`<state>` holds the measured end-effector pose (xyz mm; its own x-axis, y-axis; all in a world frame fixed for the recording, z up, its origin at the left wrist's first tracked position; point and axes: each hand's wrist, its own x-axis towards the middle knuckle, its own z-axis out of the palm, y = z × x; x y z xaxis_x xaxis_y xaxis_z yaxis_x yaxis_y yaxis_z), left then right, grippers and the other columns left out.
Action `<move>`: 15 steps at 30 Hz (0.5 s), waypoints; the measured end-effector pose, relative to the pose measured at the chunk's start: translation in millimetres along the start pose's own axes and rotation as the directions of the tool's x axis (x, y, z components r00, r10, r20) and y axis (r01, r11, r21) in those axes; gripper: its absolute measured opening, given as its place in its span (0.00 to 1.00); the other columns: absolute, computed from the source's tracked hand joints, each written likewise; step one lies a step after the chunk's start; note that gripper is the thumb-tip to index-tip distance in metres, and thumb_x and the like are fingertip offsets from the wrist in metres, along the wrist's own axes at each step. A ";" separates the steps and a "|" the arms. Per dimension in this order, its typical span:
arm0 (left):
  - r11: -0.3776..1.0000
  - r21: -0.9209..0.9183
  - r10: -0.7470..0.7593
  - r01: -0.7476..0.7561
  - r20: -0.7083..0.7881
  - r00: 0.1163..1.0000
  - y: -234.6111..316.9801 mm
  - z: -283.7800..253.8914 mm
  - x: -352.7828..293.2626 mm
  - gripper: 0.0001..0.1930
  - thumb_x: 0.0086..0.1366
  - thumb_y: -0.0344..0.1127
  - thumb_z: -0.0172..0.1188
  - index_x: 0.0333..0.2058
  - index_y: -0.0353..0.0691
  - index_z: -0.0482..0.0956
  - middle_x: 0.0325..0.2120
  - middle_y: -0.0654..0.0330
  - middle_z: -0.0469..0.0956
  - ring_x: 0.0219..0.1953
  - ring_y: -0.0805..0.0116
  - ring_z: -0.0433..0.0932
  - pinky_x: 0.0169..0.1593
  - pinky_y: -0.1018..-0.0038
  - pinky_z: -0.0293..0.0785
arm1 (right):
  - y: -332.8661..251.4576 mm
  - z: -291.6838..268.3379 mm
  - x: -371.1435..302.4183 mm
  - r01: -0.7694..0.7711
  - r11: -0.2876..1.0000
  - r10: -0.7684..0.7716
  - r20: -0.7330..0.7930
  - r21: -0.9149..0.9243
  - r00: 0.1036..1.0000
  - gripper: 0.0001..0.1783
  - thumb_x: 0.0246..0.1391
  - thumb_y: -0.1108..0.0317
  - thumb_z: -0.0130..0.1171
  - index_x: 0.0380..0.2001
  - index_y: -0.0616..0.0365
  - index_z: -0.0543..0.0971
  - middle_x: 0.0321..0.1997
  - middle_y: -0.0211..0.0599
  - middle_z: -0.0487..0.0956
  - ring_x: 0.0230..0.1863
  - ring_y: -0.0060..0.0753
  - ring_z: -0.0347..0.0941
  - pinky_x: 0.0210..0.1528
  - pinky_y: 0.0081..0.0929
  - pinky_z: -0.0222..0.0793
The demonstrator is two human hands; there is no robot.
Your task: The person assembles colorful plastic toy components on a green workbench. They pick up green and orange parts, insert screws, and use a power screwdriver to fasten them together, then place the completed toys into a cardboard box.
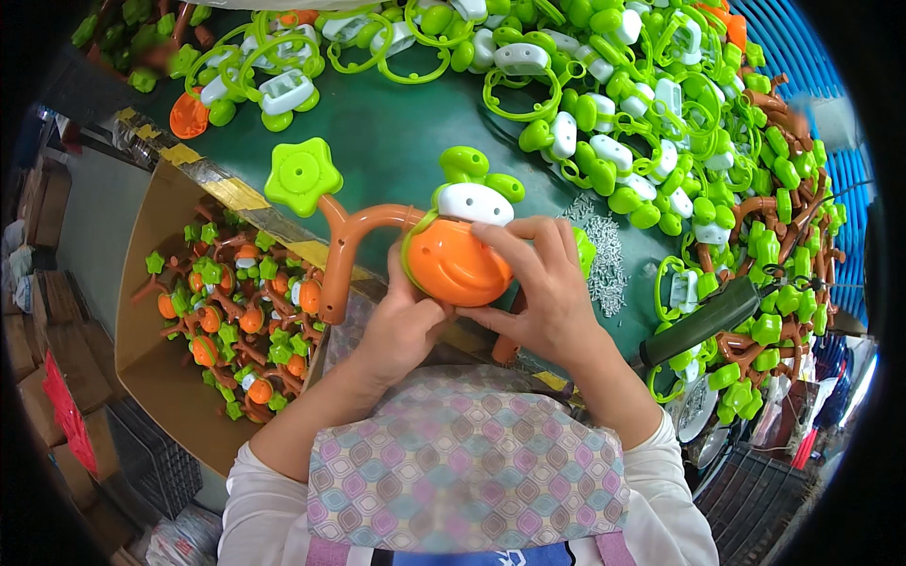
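Both hands are closed on a plastic toy figure over the near edge of the green work table. The figure has an orange smiling face piece [462, 264], a white eye piece [476, 202] with two small holes, and green knobs on top. A bent brown arm [354, 245] runs out to its left, ending in a green star-shaped knob [303, 176]. My left hand [404, 316] grips the lower left rim of the face. My right hand [543, 283] holds its right side, fingers on the upper edge and thumb below. Part of another brown piece shows beneath my right hand.
Green rings with white pieces [613, 113] are heaped at the back and right. Small screws [604, 264] lie loose beside my right hand. A dark green power screwdriver [703, 325] stands right. A cardboard box [142, 311] of similar toys sits left, below the taped table edge [241, 195].
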<state>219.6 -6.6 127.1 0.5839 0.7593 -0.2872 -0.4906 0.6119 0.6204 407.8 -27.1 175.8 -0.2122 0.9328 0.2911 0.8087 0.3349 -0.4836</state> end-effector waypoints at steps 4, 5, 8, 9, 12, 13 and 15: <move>0.999 0.047 0.013 -0.015 0.050 0.999 2.3 -0.4 0.9 0.41 0.62 0.17 0.40 0.71 0.50 0.37 0.66 0.50 0.57 0.67 0.56 0.66 0.64 0.62 0.71 | -3.1 0.4 3.8 0.114 0.984 -0.135 -0.154 -0.135 0.979 0.43 0.28 0.60 0.80 0.55 0.51 0.78 0.60 0.40 0.72 0.59 0.51 0.68 0.57 0.44 0.67; 0.998 0.067 0.003 -0.007 0.051 0.999 3.0 -0.8 0.4 0.41 0.62 0.17 0.40 0.71 0.50 0.37 0.66 0.50 0.57 0.67 0.56 0.66 0.64 0.62 0.71 | -2.6 0.3 4.1 0.126 0.983 -0.143 -0.136 -0.130 0.980 0.43 0.27 0.60 0.80 0.54 0.51 0.78 0.61 0.40 0.72 0.61 0.51 0.67 0.58 0.45 0.67; 0.998 0.059 0.017 -0.023 0.092 0.996 5.5 0.0 -2.3 0.39 0.64 0.22 0.45 0.70 0.48 0.39 0.65 0.50 0.59 0.66 0.56 0.68 0.63 0.63 0.72 | -2.2 -0.4 2.6 0.143 0.980 -0.157 -0.096 -0.138 0.983 0.43 0.26 0.57 0.79 0.53 0.52 0.77 0.64 0.39 0.71 0.64 0.51 0.66 0.60 0.50 0.66; 0.998 0.045 0.028 -0.033 0.114 0.993 6.8 0.8 -3.1 0.38 0.65 0.24 0.47 0.70 0.47 0.39 0.64 0.50 0.60 0.65 0.57 0.68 0.62 0.63 0.72 | -3.6 -0.6 1.5 0.139 0.978 -0.154 -0.092 -0.155 0.984 0.43 0.26 0.57 0.79 0.53 0.53 0.77 0.64 0.39 0.71 0.65 0.51 0.66 0.60 0.51 0.65; 0.948 0.283 0.132 -0.142 0.054 0.990 13.6 4.7 -0.9 0.38 0.68 0.34 0.56 0.68 0.41 0.43 0.62 0.51 0.62 0.63 0.60 0.69 0.61 0.64 0.73 | -8.1 -10.4 6.8 0.147 0.976 -0.158 -0.054 -0.161 0.986 0.44 0.27 0.57 0.79 0.54 0.53 0.76 0.64 0.38 0.71 0.64 0.50 0.66 0.62 0.52 0.64; 0.914 0.358 0.210 -0.190 -0.016 0.978 16.6 9.0 2.8 0.37 0.68 0.45 0.61 0.66 0.36 0.50 0.58 0.52 0.66 0.60 0.64 0.71 0.59 0.66 0.74 | -7.2 -15.0 11.8 0.154 0.976 -0.161 -0.036 -0.155 0.986 0.44 0.28 0.58 0.79 0.54 0.54 0.75 0.64 0.38 0.71 0.64 0.50 0.66 0.62 0.52 0.64; 0.915 0.391 0.109 -0.100 -0.001 0.994 38.7 16.1 11.9 0.35 0.68 0.48 0.60 0.64 0.35 0.55 0.56 0.52 0.69 0.57 0.64 0.73 0.58 0.67 0.75 | 6.2 -27.5 21.1 0.167 0.986 -0.167 0.022 -0.006 0.986 0.43 0.30 0.60 0.79 0.55 0.54 0.75 0.63 0.37 0.72 0.62 0.50 0.67 0.62 0.48 0.65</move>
<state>218.0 22.6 159.4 0.5261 0.8219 -0.2183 -0.2545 0.3971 0.8818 423.4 -8.9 201.6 -0.3562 0.8664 0.3500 0.7651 0.4854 -0.4230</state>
